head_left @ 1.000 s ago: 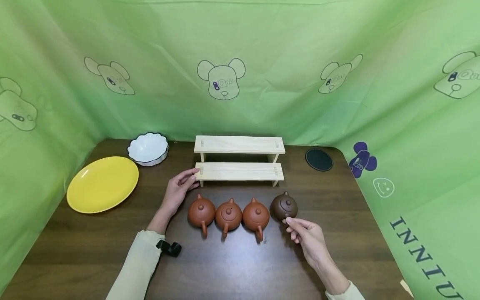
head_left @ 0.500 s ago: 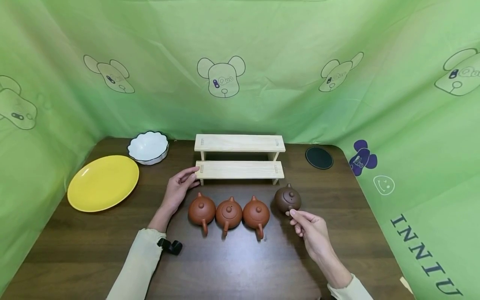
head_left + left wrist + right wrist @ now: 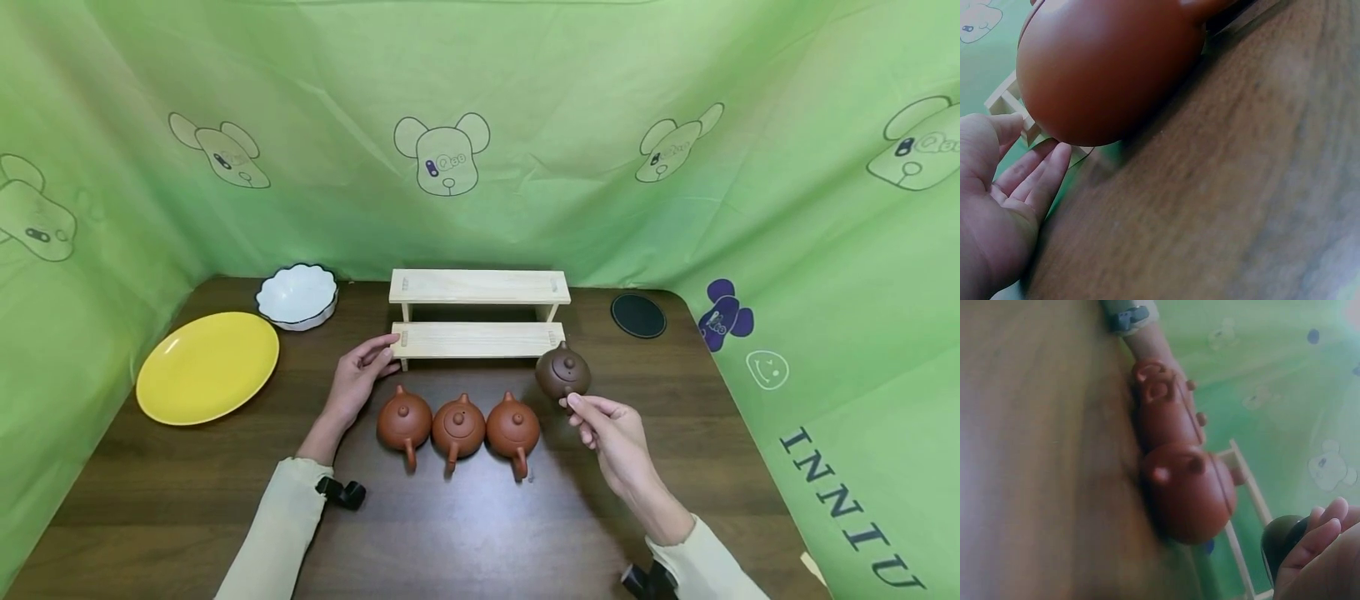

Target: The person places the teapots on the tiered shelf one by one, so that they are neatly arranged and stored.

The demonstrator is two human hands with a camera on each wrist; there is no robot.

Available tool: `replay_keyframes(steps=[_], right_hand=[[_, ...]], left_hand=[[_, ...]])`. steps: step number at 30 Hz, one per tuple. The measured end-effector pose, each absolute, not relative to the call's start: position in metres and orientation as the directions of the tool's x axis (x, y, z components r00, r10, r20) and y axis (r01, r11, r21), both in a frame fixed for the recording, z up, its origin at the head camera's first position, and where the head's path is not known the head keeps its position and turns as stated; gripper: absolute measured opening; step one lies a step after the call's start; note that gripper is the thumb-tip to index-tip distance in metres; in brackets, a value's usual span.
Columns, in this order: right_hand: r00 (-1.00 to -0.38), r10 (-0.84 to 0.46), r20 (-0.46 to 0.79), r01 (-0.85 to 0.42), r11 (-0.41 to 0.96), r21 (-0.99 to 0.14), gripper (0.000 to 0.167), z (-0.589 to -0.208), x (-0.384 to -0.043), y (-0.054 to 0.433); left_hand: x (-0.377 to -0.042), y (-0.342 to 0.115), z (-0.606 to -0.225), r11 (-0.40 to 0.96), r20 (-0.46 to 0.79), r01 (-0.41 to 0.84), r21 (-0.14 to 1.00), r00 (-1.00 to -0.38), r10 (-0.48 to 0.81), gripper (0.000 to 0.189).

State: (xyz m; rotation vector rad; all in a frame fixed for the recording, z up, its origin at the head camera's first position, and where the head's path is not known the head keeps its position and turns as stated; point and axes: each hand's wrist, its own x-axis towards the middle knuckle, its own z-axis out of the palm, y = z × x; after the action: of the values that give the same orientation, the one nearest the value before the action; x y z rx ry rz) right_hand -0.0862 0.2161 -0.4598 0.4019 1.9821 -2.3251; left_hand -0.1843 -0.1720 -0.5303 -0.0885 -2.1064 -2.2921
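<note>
In the head view my right hand [image 3: 611, 437] pinches the handle of a dark brown teapot [image 3: 562, 372] between thumb and fingers. The teapot is level, its spout at the right front corner of the lower step of a two-tier wooden stand [image 3: 476, 340]. It looks raised off the table. At that step's left end my left hand [image 3: 358, 379] touches the edge with fairly straight fingers. Three reddish-brown teapots, left [image 3: 402, 421], middle [image 3: 457, 429] and right [image 3: 513, 427], stand in a row before the stand, spouts away from me. One teapot [image 3: 1110, 69] fills much of the left wrist view.
A yellow oval plate [image 3: 207, 368] lies at the left of the brown table [image 3: 420, 542]. Behind it stands a white scalloped bowl [image 3: 296, 294]. A black round coaster [image 3: 638, 316] lies at the back right. Green printed cloth [image 3: 525, 217] surrounds the table's back and sides.
My right hand has carried the dark teapot away from me, first slightly right, then left to the stand's right front corner. The left hand has stayed at the stand.
</note>
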Motion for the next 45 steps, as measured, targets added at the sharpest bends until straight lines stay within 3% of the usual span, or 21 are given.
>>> replay_keyframes(steps=[20, 33, 45], right_hand=[[-0.977, -0.049, -0.206, 0.211, -0.178, -0.961, 0.026, -0.421, -0.139, 0.181], [-0.986, -0.012, -0.166, 0.164, -0.237, -0.958, 0.028, -0.417, -0.172, 0.153], [-0.988, -0.058, -0.144, 0.153, -0.234, -0.960, 0.023, -0.405, -0.196, 0.117]], left_hand=[[-0.185, -0.171, -0.531, -0.078, 0.073, 0.072, 0.994, -0.997, 0.017, 0.036], [-0.182, -0.172, -0.531, -0.097, 0.070, 0.070, 0.993, -0.998, -0.005, 0.036], [-0.183, -0.172, -0.531, -0.091, 0.064, 0.064, 0.994, -0.998, -0.005, 0.036]])
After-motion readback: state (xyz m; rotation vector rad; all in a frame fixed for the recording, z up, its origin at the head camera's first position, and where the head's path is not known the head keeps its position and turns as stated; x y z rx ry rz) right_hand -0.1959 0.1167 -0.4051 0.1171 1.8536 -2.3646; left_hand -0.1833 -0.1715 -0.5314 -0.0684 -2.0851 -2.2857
